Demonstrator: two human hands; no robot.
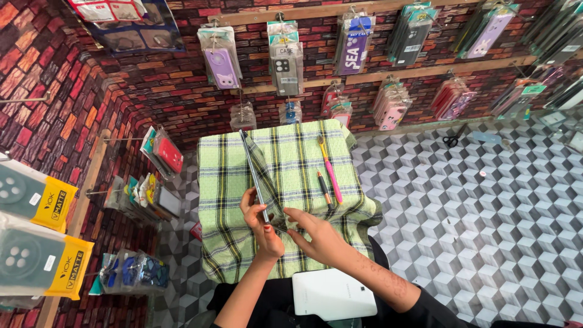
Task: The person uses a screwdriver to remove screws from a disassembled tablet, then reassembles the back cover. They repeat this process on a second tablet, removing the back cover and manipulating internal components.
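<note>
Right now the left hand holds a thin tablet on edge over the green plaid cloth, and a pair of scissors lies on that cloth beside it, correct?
Not quite. The head view shows the left hand holding the tablet on edge over the green plaid cloth, but a pink tool and a dark pen-like one lie there; the scissors lie on the floor.

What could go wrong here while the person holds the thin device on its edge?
The tablet stands on its thin edge, steadied mainly by the left hand, so it may tip and fall. The right hand works at its lower corner; a push there could make it slide on the loose green cloth. The pink tool nearby might get knocked off.
</note>
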